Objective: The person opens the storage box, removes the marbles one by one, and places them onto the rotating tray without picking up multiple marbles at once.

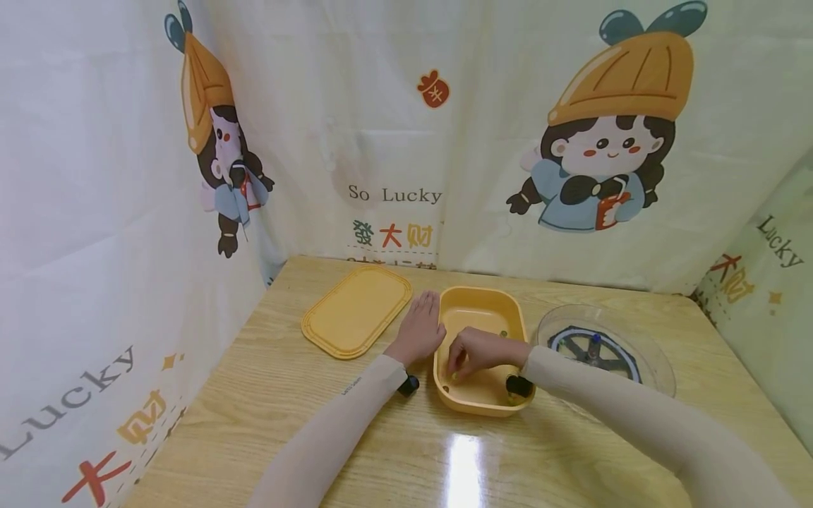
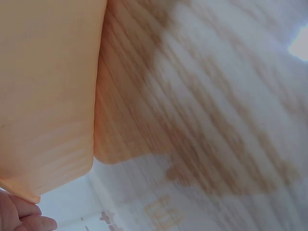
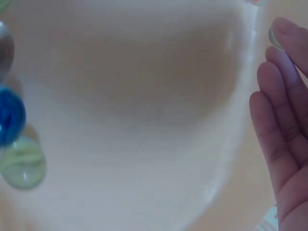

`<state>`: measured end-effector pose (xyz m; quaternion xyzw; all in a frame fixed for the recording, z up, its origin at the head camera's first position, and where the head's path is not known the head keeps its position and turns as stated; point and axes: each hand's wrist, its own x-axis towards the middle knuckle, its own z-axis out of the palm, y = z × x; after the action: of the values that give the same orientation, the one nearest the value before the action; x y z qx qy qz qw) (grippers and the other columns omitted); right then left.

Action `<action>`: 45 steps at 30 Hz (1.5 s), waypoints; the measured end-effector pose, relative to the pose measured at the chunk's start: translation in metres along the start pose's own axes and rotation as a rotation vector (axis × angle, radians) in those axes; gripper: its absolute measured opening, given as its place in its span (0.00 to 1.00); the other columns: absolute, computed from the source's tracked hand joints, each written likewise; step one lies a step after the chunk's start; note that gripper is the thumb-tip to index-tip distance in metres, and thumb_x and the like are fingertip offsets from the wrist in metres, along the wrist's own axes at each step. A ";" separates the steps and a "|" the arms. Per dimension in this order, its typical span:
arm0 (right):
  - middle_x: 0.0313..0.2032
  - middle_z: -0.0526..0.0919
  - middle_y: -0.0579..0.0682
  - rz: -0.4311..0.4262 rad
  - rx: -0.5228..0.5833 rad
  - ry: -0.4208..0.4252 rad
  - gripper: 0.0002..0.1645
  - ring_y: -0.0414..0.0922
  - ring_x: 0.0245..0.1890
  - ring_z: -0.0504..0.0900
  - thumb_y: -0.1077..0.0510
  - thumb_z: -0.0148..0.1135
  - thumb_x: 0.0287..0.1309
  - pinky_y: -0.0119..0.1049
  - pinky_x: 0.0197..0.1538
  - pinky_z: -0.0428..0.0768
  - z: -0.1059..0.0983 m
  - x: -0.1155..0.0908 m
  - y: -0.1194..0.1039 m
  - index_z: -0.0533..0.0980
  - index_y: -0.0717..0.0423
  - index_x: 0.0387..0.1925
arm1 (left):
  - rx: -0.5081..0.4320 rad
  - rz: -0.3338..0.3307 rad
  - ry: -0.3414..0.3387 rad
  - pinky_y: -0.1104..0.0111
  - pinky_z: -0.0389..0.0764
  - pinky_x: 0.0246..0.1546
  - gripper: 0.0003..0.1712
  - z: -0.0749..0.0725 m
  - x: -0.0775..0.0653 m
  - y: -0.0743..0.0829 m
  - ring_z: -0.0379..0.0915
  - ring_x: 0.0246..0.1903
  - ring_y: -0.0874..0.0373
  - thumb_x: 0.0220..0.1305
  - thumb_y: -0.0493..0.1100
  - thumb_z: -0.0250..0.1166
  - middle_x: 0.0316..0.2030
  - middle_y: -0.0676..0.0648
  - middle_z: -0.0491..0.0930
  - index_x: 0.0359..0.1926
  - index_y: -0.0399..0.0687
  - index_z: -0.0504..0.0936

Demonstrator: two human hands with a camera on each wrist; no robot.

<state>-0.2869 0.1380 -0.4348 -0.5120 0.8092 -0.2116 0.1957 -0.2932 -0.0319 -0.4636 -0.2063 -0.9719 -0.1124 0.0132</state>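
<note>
A yellow rectangular box (image 1: 483, 300) stands on the wooden table, open at the top. My left hand (image 1: 419, 328) rests against its left side, fingers straight along the rim; a few of its fingers (image 2: 24, 214) show at the rim in the left wrist view. Inside the box, my right hand (image 1: 473, 351) pinches a pale green glass marble (image 3: 275, 39) between thumb and forefinger. Other marbles lie on the box floor: a blue marble (image 3: 9, 116), a yellow-green marble (image 3: 23, 163) and a grey one (image 3: 4, 50). A green marble (image 1: 504, 334) sits near the right wall.
Left of the box, a flat yellow lid (image 1: 357, 310) lies on the table (image 1: 254, 395). At the right is a clear round dish (image 1: 657, 360) with a dark spoked wheel (image 1: 600, 356) and a blue piece at its middle. Printed curtains hang behind and beside the table.
</note>
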 end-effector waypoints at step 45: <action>0.34 0.87 0.49 0.321 0.039 0.327 0.07 0.32 0.32 0.81 0.60 0.70 0.49 0.33 0.39 0.83 -0.068 -0.138 0.008 0.85 0.54 0.33 | -0.030 0.001 -0.022 0.57 0.43 0.73 0.35 -0.003 -0.004 0.004 0.37 0.74 0.47 0.73 0.47 0.41 0.73 0.38 0.46 0.72 0.33 0.44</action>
<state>-0.2734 0.2765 -0.3687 -0.3319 0.8970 -0.2734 0.1028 -0.2881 -0.0310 -0.4604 -0.2080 -0.9702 -0.1245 -0.0006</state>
